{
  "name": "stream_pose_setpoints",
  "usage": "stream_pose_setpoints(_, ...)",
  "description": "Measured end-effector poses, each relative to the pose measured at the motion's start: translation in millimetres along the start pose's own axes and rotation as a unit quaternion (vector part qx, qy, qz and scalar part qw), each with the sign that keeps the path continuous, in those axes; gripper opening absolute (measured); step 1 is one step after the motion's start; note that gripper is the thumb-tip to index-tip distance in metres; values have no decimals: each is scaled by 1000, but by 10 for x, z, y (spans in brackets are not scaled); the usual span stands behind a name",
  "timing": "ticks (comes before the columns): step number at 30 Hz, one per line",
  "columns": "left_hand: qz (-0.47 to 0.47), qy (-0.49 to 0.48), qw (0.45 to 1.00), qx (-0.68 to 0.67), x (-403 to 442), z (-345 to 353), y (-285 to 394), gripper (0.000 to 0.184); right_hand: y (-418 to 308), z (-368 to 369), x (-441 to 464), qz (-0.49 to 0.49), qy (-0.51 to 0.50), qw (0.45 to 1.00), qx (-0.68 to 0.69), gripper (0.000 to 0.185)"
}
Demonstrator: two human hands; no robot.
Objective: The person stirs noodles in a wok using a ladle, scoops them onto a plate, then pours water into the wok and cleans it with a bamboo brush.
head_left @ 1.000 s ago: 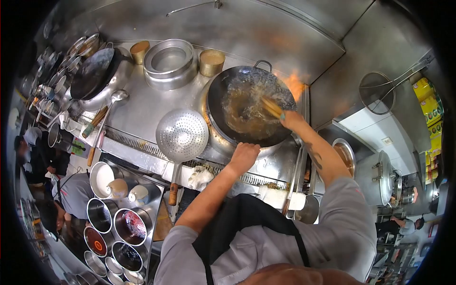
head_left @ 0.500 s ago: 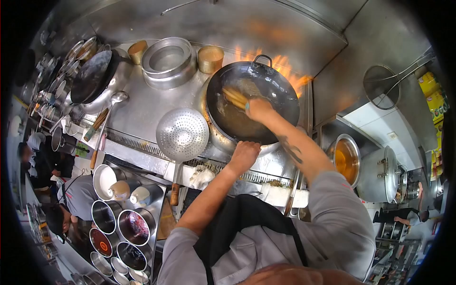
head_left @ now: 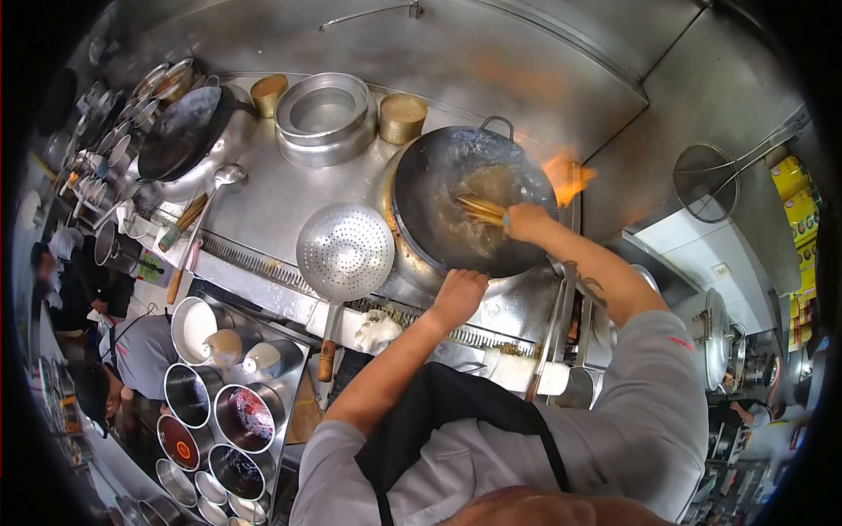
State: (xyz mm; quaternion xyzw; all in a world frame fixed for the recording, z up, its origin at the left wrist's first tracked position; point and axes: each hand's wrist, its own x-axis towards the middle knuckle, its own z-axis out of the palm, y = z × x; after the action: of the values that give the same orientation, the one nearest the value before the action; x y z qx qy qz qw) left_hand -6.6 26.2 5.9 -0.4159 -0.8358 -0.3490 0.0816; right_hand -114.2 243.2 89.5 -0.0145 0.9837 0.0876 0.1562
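A black wok (head_left: 423, 188) sits on the burner with brownish liquid in its bowl. My right hand (head_left: 529, 223) is closed around a bamboo wok brush (head_left: 481, 210), whose bristles reach into the liquid. At the wok's near edge, my left hand (head_left: 458, 296) grips the rim; its fingers curl over it, and whatever lies beneath them is hidden. Flames (head_left: 568, 180) rise behind the wok on its right side. Left of the wok rests a perforated strainer (head_left: 345, 252) with a wooden handle.
Stacked metal pots (head_left: 323, 118) stand at the back between two woven cups. A ladle (head_left: 230, 174) and another brush (head_left: 182, 225) lie at left. Several sauce pots (head_left: 188, 394) fill the lower-left tray. A wire skimmer (head_left: 706, 182) hangs at right. A co-worker (head_left: 140, 351) bends at far left.
The brush and my right hand have swept toward the right within the wok. The flames look smaller. The camera view has shifted slightly; my left hand stays on the rim.
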Motion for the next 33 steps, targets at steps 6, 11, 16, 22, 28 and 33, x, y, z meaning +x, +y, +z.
stream_pose_setpoints(6, -14, 11, 1000, -21, 3, -26, 37, 13, -175, 72, 374, 92, 38, 993, 64, 36)
stream_pose_setpoints(11, 3, 45, 999, -12, -13, 64, -9, 12, 181, 191, -295, 39, 41, 997, 58, 34)
stream_pose_setpoints(16, -8, 33, 999, -17, 10, 37, 42, 14, 204, 171, 366, 101, 46, 989, 100, 34)
stream_pose_setpoints(22, -8, 32, 999, -29, -1, -4, 36, 14, 496, 352, -345, 70, 98, 988, 93, 35)
stream_pose_setpoints(28, -19, 29, 998, -43, 16, 90, 33, 15, 219, 321, 441, 125, 88, 980, 128, 42)
stream_pose_setpoints(33, -18, 41, 997, -61, 42, -25, 61, 16, 214, 82, 36, 57, 103, 981, 157, 41)
